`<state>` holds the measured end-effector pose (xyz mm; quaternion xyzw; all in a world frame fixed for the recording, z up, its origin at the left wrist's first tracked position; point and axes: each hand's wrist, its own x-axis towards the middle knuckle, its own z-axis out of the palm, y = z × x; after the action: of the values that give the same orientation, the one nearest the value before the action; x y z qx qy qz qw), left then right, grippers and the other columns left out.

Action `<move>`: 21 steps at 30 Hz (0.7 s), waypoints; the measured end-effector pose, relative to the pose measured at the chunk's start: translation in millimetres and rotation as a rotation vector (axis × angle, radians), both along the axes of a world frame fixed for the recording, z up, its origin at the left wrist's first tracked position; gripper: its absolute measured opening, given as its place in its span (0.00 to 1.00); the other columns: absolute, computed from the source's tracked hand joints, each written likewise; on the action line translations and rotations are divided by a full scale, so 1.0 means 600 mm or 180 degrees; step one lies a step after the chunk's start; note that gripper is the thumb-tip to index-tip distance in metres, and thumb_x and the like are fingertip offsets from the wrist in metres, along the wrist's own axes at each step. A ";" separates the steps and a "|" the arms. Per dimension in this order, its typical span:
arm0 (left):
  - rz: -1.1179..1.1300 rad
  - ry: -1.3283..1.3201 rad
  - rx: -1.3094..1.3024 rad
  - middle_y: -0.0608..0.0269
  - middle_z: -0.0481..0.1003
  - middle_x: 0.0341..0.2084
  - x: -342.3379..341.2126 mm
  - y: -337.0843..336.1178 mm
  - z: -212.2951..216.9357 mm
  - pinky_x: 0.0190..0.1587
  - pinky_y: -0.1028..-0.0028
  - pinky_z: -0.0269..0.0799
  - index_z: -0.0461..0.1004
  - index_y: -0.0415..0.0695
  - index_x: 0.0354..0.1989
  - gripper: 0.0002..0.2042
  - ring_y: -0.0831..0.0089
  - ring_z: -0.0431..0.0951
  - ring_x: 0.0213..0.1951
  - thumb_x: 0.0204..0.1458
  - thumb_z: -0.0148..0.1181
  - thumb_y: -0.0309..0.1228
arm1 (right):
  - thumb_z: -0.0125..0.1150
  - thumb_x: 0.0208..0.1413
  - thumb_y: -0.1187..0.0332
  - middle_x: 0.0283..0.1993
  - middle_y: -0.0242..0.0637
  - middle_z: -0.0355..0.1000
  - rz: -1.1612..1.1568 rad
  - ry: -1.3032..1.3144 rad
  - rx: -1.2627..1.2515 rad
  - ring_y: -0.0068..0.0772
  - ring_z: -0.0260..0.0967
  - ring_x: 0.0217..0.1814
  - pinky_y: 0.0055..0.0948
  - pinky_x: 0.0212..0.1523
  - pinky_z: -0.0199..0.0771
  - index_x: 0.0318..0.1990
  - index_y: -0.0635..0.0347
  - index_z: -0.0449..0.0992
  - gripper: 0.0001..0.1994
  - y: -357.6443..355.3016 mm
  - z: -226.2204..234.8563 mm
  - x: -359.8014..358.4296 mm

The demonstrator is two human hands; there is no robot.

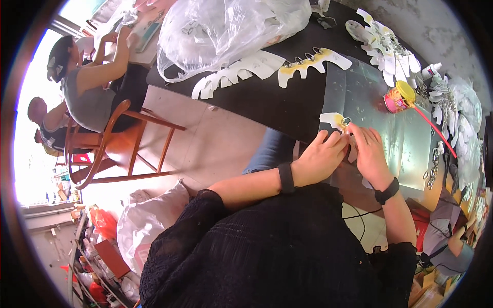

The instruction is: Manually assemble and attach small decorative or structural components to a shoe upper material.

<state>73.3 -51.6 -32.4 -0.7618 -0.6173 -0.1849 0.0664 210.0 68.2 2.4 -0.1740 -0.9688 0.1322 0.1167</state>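
My left hand (321,159) and my right hand (371,156) meet at the near edge of the table. Between them is a small white strap piece (330,118) with a yellow smear and a metal ring (346,121) at its end. The left fingers are closed on the strap piece, and its lower part is hidden by them. My right thumb and fingertips pinch close beside the ring; whether they grip the ring or the strap's end is hard to see. A pot (395,102) with a yellow top and a red stick (435,131) stands beyond my right hand.
A metal sheet (359,92) covers part of the dark table (303,105). White notched strips (241,72), some with rings, lie beyond my left hand, near a clear plastic bag (231,36). More strap pieces (387,49) and chain (434,164) lie right. A person (95,82) sits left.
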 end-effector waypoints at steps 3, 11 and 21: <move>0.0009 -0.0041 -0.0009 0.64 0.66 0.49 0.002 0.001 0.000 0.46 0.70 0.57 0.73 0.40 0.43 0.23 0.70 0.62 0.46 0.39 0.63 0.41 | 0.45 0.47 0.83 0.45 0.43 0.69 -0.0027 0.0043 0.0027 0.43 0.65 0.51 0.41 0.57 0.58 0.54 0.63 0.62 0.23 -0.004 -0.006 0.002; -0.0025 -0.0060 0.0158 0.64 0.66 0.48 -0.003 0.003 0.003 0.45 0.70 0.57 0.73 0.41 0.41 0.21 0.71 0.62 0.45 0.39 0.63 0.40 | 0.46 0.47 0.83 0.44 0.43 0.69 0.0106 0.0218 0.0003 0.45 0.65 0.49 0.41 0.55 0.59 0.54 0.64 0.62 0.23 0.000 -0.005 -0.002; 0.0008 -0.0371 -0.0036 0.67 0.66 0.47 -0.009 0.002 -0.001 0.45 0.69 0.57 0.72 0.43 0.42 0.23 0.72 0.62 0.46 0.35 0.65 0.39 | 0.46 0.44 0.85 0.46 0.38 0.70 0.0124 0.0206 -0.0520 0.45 0.64 0.51 0.39 0.52 0.61 0.55 0.63 0.61 0.25 0.021 -0.003 -0.001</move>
<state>67.8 -50.1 -33.0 -0.7494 -0.6221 -0.2253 0.0262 209.2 80.6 0.6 -0.1598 -0.9537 0.2186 0.1308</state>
